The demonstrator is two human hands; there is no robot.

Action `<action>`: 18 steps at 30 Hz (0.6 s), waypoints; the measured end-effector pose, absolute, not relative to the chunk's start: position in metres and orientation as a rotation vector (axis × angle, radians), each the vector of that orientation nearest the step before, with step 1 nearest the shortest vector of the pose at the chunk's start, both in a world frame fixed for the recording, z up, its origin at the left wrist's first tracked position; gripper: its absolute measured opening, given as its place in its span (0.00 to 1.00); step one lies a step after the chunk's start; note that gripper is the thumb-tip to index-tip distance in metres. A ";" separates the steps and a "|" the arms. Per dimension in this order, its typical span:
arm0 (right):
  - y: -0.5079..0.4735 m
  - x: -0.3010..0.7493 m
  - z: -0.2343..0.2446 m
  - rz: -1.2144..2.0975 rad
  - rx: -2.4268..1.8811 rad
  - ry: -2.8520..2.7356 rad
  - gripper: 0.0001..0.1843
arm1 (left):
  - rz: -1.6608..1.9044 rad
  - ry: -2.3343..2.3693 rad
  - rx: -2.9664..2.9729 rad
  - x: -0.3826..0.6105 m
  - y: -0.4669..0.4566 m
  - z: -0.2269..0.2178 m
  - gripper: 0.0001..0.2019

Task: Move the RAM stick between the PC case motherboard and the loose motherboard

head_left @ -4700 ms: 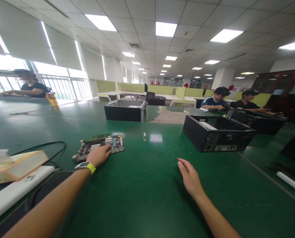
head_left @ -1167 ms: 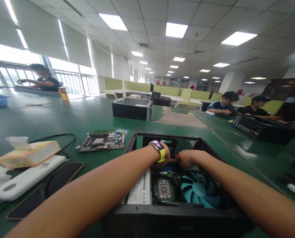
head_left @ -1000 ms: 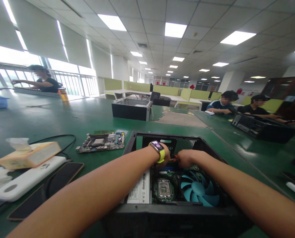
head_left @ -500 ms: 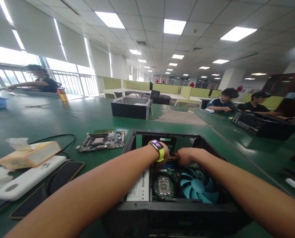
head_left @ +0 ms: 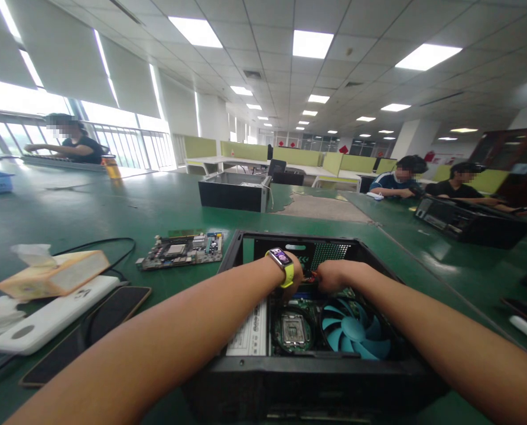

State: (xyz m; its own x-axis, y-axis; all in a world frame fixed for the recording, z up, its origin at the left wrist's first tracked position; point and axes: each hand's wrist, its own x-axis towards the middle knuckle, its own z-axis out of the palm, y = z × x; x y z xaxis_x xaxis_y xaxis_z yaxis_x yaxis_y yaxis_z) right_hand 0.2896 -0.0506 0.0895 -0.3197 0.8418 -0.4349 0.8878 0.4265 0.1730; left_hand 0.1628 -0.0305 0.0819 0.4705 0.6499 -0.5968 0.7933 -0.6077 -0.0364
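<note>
A red part (head_left: 310, 275) in the case (head_left: 290, 237) is pinched by the right hand (head_left: 332, 275); the grip of the left hand (head_left: 295, 282) is hidden. The part could be snapped by hard tugging.

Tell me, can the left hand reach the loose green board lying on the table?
Probably yes. The left hand is inside the open black case, and the loose board lies just left of it on the table. Only the case wall stands between.
</note>
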 end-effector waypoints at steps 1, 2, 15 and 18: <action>-0.051 0.290 0.091 -0.122 1.473 2.232 0.19 | -0.865 1.247 2.479 0.163 -0.033 0.088 0.09; -0.051 0.290 0.093 -0.109 1.482 2.244 0.19 | -0.854 1.256 2.498 0.162 -0.036 0.095 0.09; -0.175 0.232 0.151 0.299 1.249 3.364 0.20 | 1.009 1.547 2.516 0.013 -0.008 0.145 0.19; -0.219 0.179 0.104 0.783 0.833 3.647 0.15 | 0.812 1.909 2.467 -0.035 0.000 0.105 0.21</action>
State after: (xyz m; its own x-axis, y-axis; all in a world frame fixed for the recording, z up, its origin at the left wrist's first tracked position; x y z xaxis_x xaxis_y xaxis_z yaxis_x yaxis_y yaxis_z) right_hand 0.1792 -0.2192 0.1037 -0.6929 0.2407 0.6796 0.4984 0.8410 0.2103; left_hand -0.0350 0.0002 0.1052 0.1728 0.8845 0.4334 0.9257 -0.2962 0.2354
